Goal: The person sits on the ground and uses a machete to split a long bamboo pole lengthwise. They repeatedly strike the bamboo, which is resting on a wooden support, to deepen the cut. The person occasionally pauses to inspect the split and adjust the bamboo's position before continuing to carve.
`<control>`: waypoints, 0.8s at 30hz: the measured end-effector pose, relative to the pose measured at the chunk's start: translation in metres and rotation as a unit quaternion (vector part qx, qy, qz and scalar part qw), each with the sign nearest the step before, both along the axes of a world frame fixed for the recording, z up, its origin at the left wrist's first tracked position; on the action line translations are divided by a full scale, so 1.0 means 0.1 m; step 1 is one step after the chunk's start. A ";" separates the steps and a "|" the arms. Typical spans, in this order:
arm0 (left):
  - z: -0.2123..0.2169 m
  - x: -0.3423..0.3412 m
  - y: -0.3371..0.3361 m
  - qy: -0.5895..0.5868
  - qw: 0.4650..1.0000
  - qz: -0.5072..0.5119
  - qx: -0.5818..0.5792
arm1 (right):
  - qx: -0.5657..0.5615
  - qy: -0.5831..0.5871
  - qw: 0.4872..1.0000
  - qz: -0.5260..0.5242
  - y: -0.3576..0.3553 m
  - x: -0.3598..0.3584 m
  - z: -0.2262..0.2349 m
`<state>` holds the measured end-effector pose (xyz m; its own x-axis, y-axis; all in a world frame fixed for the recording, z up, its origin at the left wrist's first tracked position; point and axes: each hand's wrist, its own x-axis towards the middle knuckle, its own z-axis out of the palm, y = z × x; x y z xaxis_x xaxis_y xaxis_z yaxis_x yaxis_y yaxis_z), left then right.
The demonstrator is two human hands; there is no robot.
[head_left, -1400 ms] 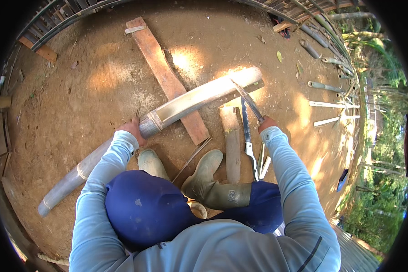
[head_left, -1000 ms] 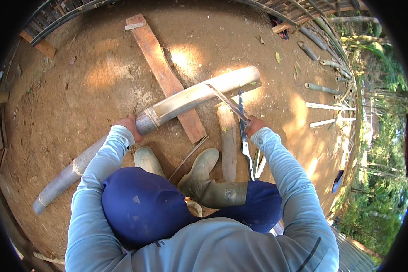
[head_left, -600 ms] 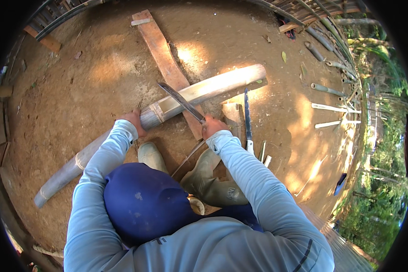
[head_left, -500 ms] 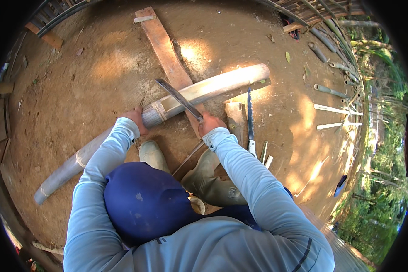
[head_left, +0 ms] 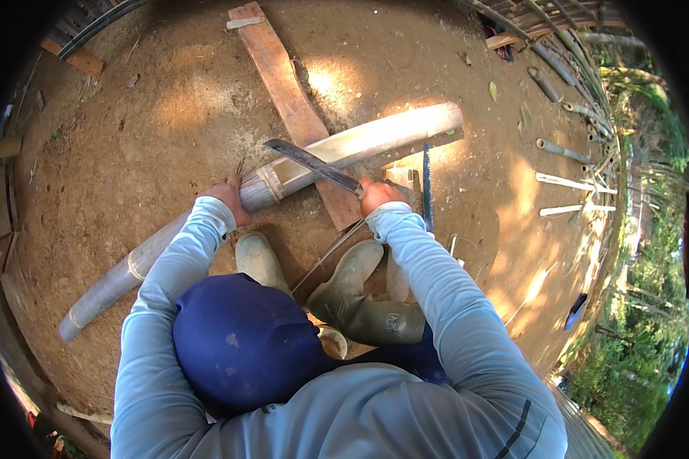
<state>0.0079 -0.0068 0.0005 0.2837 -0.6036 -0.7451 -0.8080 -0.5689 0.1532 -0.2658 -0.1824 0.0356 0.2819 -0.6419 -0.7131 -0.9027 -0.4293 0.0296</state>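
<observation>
A thick bamboo pole (head_left: 157, 246) slants from the lower left to the upper right, its upper side shaved pale beyond a node and its far part resting across a wooden plank (head_left: 280, 83). My left hand (head_left: 228, 200) is wrapped over the grey part of the pole, just left of that node. In my right hand (head_left: 383, 196) is the handle of a machete (head_left: 314, 162), whose dark blade points left and lies across the pale cut part of the pole. My fingers hide the machete's handle.
A handsaw (head_left: 427, 183) lies right of my right hand, partly behind my sleeve, beside a short wood block (head_left: 403, 177). My boots (head_left: 352, 287) stand close below the pole. Several cut bamboo lengths (head_left: 563, 150) lie along the right edge.
My right hand has moved right and slightly up, with the machete lying flatter across the pole. My left hand stays on the pole, and my right boot has shifted right.
</observation>
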 end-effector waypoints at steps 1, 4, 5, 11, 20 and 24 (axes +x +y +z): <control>-0.02 0.00 0.00 0.001 1.000 0.001 -0.001 | 0.001 0.004 1.000 -0.001 -0.02 -0.04 -0.03; -0.02 0.02 0.01 0.003 1.000 0.003 -0.005 | 0.005 0.018 1.000 0.011 -0.03 -0.04 0.07; -0.02 0.03 0.02 0.004 1.000 0.004 -0.007 | 0.004 0.022 1.000 0.013 -0.03 -0.03 0.09; -0.07 0.05 0.05 0.000 1.000 -0.001 -0.009 | -0.032 0.033 0.997 -0.057 -0.25 -0.29 -0.05; 0.08 -0.03 -0.04 -0.004 1.000 -0.013 0.003 | -0.136 -0.037 0.987 -0.081 -0.52 -1.08 0.16; -0.08 -0.06 0.05 -0.028 0.999 -0.005 -0.045 | -0.008 -0.051 0.999 -0.014 0.19 -0.25 0.14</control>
<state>0.0015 -0.0021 -0.0073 0.3175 -0.6706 -0.6704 -0.8223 -0.5468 0.1576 -0.2904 -0.1637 0.0499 0.3352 -0.6620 -0.6704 -0.9128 -0.4045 -0.0569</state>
